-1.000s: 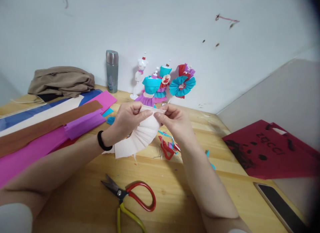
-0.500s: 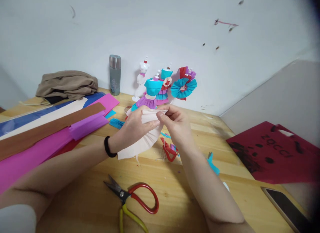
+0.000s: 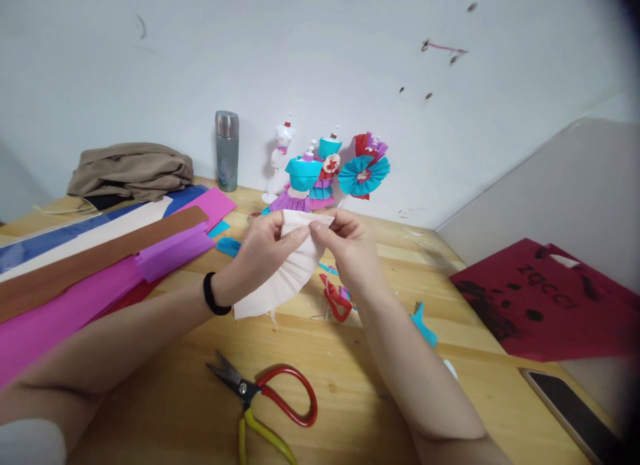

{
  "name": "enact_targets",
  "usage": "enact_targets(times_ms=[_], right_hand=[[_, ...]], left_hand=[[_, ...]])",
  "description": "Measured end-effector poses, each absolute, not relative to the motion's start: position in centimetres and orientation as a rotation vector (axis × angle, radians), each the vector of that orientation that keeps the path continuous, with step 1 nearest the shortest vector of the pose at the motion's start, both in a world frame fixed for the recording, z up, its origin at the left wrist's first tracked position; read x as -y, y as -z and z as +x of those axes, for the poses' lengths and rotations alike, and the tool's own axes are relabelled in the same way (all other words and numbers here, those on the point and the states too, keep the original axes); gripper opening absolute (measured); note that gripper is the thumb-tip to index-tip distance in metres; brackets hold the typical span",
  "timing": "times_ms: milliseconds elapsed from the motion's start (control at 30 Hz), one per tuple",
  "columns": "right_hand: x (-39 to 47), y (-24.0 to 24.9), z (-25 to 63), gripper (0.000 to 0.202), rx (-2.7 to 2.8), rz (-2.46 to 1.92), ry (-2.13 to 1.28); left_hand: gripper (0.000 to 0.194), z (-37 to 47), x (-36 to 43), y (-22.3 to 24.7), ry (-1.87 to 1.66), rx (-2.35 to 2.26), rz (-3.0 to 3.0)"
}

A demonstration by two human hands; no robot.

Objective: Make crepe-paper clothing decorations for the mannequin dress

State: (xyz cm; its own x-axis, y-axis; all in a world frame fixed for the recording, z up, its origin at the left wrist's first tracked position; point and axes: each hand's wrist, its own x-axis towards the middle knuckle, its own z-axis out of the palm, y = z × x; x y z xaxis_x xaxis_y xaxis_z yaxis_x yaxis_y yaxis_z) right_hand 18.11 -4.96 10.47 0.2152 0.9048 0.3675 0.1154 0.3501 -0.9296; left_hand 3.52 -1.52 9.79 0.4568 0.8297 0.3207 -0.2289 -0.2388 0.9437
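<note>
A pale pink pleated paper strip (image 3: 295, 268) is held up above the table, its pleats fanning down to the lower left. My left hand (image 3: 265, 252), with a black band at the wrist, pinches its upper left part. My right hand (image 3: 350, 242) pinches the top right part between thumb and fingers, and the two thumbs nearly meet. Behind the hands stand small dress forms in coloured crepe paper, one with a turquoise top (image 3: 304, 174) and one with a large turquoise rosette (image 3: 364, 176).
Open scissors (image 3: 243, 389) lie at the front. Crepe paper sheets (image 3: 75, 285), a brown cloth (image 3: 131, 170) and a flask (image 3: 227, 152) are left and behind. Red scraps (image 3: 336, 302), a red bag (image 3: 545, 305) and a phone (image 3: 570, 412) are to the right.
The top edge of the strip has opened upward and shows more flat surface between the hands. My left thumb has moved slightly closer to my right thumb. The view has shifted slightly.
</note>
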Motion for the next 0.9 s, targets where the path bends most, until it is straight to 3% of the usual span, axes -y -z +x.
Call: enact_targets(times_ms=[400, 533, 900], right_hand=[[4.9, -10.6, 17.8, 0.019, 1.164, -1.044, -0.645], [4.9, -10.5, 17.7, 0.017, 1.169, -1.025, -0.611], [5.3, -10.8, 17.4, 0.016, 1.26, -1.006, -0.606]], left_hand=[[0.034, 3.4, 1.0, -9.3, -1.089, -0.526, 1.585], [0.024, 3.7, 1.2, -9.2, -1.088, -0.543, 1.574], [0.023, 1.8, 0.8, -12.0, -0.965, -0.545, 1.524]])
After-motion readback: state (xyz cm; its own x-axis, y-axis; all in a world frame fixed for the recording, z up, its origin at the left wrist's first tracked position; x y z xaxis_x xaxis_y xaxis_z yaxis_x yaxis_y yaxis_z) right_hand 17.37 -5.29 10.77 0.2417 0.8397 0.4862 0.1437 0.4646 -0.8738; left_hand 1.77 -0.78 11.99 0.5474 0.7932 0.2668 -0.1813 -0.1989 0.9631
